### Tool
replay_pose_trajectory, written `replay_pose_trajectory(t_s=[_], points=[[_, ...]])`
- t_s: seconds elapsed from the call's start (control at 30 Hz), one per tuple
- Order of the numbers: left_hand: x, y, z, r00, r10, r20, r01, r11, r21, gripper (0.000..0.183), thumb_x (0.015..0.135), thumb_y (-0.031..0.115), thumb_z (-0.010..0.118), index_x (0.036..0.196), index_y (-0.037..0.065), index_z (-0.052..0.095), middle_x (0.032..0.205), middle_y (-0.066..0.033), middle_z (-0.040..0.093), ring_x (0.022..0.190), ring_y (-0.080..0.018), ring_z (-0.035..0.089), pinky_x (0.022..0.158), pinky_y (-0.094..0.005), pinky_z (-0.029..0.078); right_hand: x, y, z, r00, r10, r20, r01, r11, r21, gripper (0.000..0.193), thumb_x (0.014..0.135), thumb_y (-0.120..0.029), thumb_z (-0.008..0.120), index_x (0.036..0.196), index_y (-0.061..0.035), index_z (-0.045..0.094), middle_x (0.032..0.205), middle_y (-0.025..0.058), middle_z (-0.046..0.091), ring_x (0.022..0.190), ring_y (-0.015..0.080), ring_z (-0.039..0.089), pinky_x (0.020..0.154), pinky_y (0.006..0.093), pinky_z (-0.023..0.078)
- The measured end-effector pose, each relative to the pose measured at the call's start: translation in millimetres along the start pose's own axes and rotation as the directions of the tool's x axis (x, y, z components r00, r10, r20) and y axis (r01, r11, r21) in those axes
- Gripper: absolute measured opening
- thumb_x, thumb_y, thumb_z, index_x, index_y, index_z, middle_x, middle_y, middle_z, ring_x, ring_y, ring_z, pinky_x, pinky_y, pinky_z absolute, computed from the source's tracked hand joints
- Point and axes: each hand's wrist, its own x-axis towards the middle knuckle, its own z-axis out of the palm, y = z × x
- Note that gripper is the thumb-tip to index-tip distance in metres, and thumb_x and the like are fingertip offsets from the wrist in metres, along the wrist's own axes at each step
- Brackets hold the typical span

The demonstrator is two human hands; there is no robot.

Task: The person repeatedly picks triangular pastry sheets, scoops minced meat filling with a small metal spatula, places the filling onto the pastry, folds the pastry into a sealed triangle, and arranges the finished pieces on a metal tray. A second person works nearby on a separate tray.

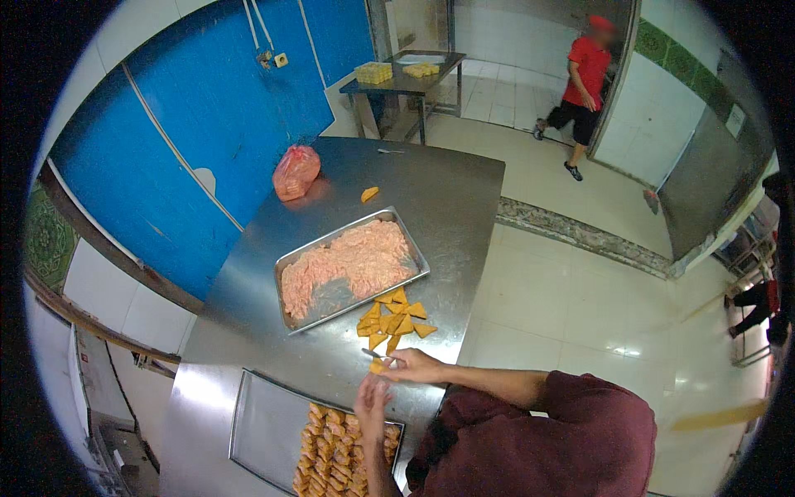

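My right hand [414, 365] is closed on a thin metal utensil [373, 354], knife- or spoon-like; its exact kind is too small to make out. Just below the utensil, by my fingertips, is an orange-yellow triangle of what looks like fried tofu [377, 366]. My left hand [372, 399] is close beside that piece, fingers apart and loosely bent. Several more tofu triangles [396, 320] lie in a loose pile beyond my hands. Behind them stands a metal tray [421, 262] of pale pink minced meat [348, 258], with part of its bottom bare.
A larger tray [265, 431] at the near left holds rows of filled pieces [331, 451]. On the steel table [447, 190] are a pink plastic bag [296, 173] and a lone triangle [369, 195]. Farther off, a person in red [586, 79] walks near a side table [443, 66].
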Motion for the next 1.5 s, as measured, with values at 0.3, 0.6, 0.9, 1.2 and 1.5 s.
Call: replay_pose_trajectory(t_s=[0.3,0.6,0.9,1.2,1.5], points=[[23.7,64.7,33.9,0.997,-0.022,0.075,0.010,0.986,0.164,0.031,0.111,0.016,0.063,0.135,-0.005,0.064,0.115,-0.0077,0.074,0.101,-0.0140,0.071,0.086,-0.0313,0.061,-3.7,-59.0,-42.3,0.998,-0.022,0.052,0.018,0.997,0.075,0.027,0.098,-0.027,0.081,0.112,-0.0036,0.077,0.064,-0.0115,0.044,0.057,0.0014,0.035,0.049,0.0272,0.027],[41.4,57.4,45.1,0.996,0.024,-0.085,0.002,0.957,0.289,0.033,0.105,0.003,0.062,0.137,-0.006,0.062,0.112,-0.0103,0.074,0.097,-0.0129,0.071,0.084,-0.0273,0.058,26.9,-45.4,-49.0,0.991,-0.117,0.058,0.121,0.989,-0.081,0.032,0.104,-0.034,0.071,0.110,-0.0021,0.069,0.069,0.0161,0.065,0.059,0.0289,0.064,0.056,0.0431,0.046],[44.3,48.9,16.6,0.932,-0.083,-0.352,0.183,0.948,0.261,0.026,0.099,-0.003,0.064,0.125,0.000,0.069,0.103,-0.0041,0.074,0.092,-0.0130,0.072,0.080,-0.0285,0.060,157.6,46.8,-217.0,0.990,-0.061,-0.128,-0.028,0.799,-0.600,0.021,0.103,-0.022,0.064,0.115,-0.0063,0.072,0.095,0.0201,0.077,0.090,0.0426,0.075,0.081,0.0533,0.057],[51.0,57.2,23.3,0.898,-0.225,-0.378,0.283,0.954,0.104,0.027,0.104,0.003,0.050,0.123,-0.002,0.068,0.115,-0.0115,0.071,0.091,-0.0163,0.072,0.072,-0.0326,0.066,224.6,93.9,-244.8,0.960,0.143,0.242,-0.052,0.936,-0.349,0.021,0.096,-0.021,0.070,0.106,-0.0050,0.081,0.095,0.0122,0.081,0.086,0.0229,0.076,0.081,0.0387,0.057],[62.4,63.6,34.6,0.848,-0.388,-0.360,0.396,0.917,-0.054,0.023,0.108,0.010,0.045,0.120,-0.001,0.061,0.102,-0.0128,0.067,0.089,-0.0238,0.075,0.074,-0.0373,0.067,244.9,102.4,-242.1,0.955,0.127,0.267,-0.064,0.971,-0.231,0.022,0.097,-0.020,0.071,0.107,-0.0031,0.080,0.093,0.0125,0.080,0.090,0.0227,0.076,0.082,0.0375,0.058]])
